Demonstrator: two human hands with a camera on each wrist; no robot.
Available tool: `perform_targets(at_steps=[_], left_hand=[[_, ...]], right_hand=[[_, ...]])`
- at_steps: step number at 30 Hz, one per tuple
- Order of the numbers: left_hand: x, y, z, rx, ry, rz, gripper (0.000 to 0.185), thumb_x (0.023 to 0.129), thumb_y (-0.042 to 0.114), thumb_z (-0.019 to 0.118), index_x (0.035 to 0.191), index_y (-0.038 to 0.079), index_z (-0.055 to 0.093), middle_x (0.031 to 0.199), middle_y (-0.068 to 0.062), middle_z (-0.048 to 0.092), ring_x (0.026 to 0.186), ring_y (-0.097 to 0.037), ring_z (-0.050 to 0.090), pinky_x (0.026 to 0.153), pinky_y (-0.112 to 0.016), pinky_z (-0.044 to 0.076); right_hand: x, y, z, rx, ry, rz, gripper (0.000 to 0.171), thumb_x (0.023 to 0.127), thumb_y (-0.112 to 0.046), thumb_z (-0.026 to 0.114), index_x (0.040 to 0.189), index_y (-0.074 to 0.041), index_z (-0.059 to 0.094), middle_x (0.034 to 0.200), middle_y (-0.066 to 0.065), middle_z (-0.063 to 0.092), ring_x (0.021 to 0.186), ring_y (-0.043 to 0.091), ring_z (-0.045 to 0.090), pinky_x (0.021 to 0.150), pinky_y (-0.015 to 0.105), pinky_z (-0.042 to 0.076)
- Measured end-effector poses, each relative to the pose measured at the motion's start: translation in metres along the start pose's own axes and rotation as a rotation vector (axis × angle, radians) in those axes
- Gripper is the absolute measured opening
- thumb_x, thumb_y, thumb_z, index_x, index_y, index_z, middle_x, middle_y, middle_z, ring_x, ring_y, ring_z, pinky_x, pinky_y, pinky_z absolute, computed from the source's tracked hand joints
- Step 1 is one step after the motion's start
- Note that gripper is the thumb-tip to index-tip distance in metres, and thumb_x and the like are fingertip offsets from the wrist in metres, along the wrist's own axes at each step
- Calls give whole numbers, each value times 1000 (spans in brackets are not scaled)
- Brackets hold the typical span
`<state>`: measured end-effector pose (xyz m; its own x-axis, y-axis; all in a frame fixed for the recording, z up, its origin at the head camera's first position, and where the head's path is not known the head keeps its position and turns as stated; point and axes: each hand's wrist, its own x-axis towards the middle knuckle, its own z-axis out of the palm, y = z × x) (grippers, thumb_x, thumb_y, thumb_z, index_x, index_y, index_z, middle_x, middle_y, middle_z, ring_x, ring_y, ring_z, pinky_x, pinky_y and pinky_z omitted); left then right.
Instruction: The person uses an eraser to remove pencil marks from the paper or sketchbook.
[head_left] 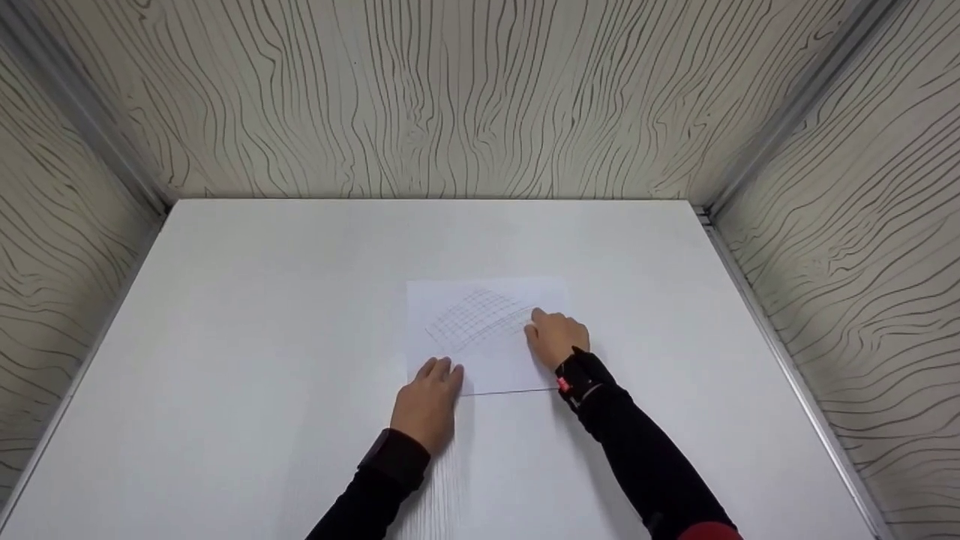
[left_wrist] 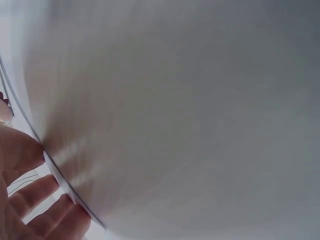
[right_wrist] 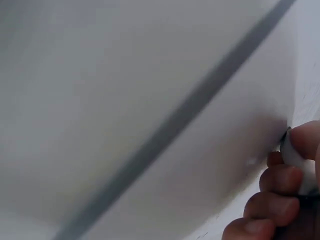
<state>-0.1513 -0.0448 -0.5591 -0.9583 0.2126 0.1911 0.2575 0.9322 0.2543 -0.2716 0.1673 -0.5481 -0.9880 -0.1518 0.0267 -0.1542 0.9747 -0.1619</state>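
Note:
A white sheet of paper (head_left: 495,375) lies on the white table, with a slanted grid of thin pencil-like lines (head_left: 474,316) on it. My left hand (head_left: 427,405) rests on the sheet's lower left corner, its fingertips pressing near the edge. On the right part of the sheet, my right hand (head_left: 556,339) sits by the end of the lines. Between its thumb and curled fingers it pinches a small white eraser (right_wrist: 295,160) with a darkened tip and a dark lower part. The fingers hide much of the eraser, and the head view does not show it.
The white table (head_left: 262,337) spreads around the sheet. Wood-grain patterned panels (head_left: 420,97) stand behind it and on both sides, with metal strips (head_left: 787,360) along the side edges.

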Motion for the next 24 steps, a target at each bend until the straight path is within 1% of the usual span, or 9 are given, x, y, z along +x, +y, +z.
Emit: perform_targets(at_steps=[2, 4, 8, 10, 12, 14, 19, 21, 24], left_hand=[[0, 0, 1, 3, -4, -1, 41, 88, -1, 58, 126, 10, 65, 130, -12, 62, 124, -31, 57, 87, -45, 58], [0, -1, 1, 11, -7, -5, 41, 87, -1, 58, 126, 10, 65, 129, -12, 62, 125, -31, 57, 87, -45, 58], [1, -1, 3, 10, 3, -7, 41, 87, 0, 58, 126, 10, 65, 129, -12, 62, 124, -31, 58, 87, -45, 57], [0, 0, 4, 1, 11, -2, 41, 87, -1, 58, 126, 10, 65, 129, -12, 63, 124, -32, 58, 87, -45, 58], [0, 0, 4, -9, 22, 3, 41, 86, -2, 59, 125, 10, 66, 129, -12, 63, 123, -32, 58, 86, -45, 58], [-1, 0, 5, -13, 32, 7, 41, 86, -4, 59, 124, 9, 66, 128, -13, 63, 123, -32, 59, 86, -44, 58], [0, 1, 7, -11, 28, 6, 41, 86, -4, 58, 125, 9, 66, 129, -13, 63, 123, -32, 58, 87, -44, 57], [0, 2, 7, -12, 14, 2, 41, 87, -3, 57, 126, 9, 65, 129, -13, 63, 124, -32, 58, 88, -44, 57], [-1, 2, 8, -15, 0, -3, 41, 88, -3, 56, 126, 9, 65, 130, -13, 62, 125, -32, 57, 89, -44, 57]], right_hand=[[0, 1, 1, -8, 19, 6, 26, 96, -25, 57, 75, -10, 53, 62, 8, 57, 54, 21, 48, 51, 37, 43], [0, -3, 1, -3, 25, -16, 27, 96, -25, 57, 74, -9, 53, 62, 8, 56, 54, 21, 48, 50, 37, 43], [-3, -18, 3, 10, -6, -87, 25, 97, -26, 57, 78, -9, 55, 62, 8, 57, 53, 20, 50, 49, 36, 43], [-3, -21, 3, 9, -26, -98, 24, 97, -27, 57, 80, -10, 56, 62, 7, 58, 54, 20, 50, 50, 36, 44], [-2, -18, 2, 3, -43, -75, 22, 98, -28, 57, 84, -11, 56, 63, 7, 58, 54, 21, 50, 50, 35, 43], [0, -8, 1, -2, -41, -29, 22, 98, -29, 56, 84, -12, 55, 63, 7, 58, 54, 22, 50, 51, 36, 42], [7, 17, -1, -30, -8, 67, 21, 97, -28, 58, 86, -10, 57, 67, 11, 62, 56, 27, 55, 53, 40, 45], [8, 19, 0, -43, -1, 74, 21, 97, -28, 58, 88, -9, 58, 69, 12, 63, 57, 27, 57, 53, 41, 47], [5, 7, 1, -27, -1, 43, 21, 97, -28, 57, 89, -9, 59, 68, 12, 63, 57, 27, 57, 53, 41, 47]])
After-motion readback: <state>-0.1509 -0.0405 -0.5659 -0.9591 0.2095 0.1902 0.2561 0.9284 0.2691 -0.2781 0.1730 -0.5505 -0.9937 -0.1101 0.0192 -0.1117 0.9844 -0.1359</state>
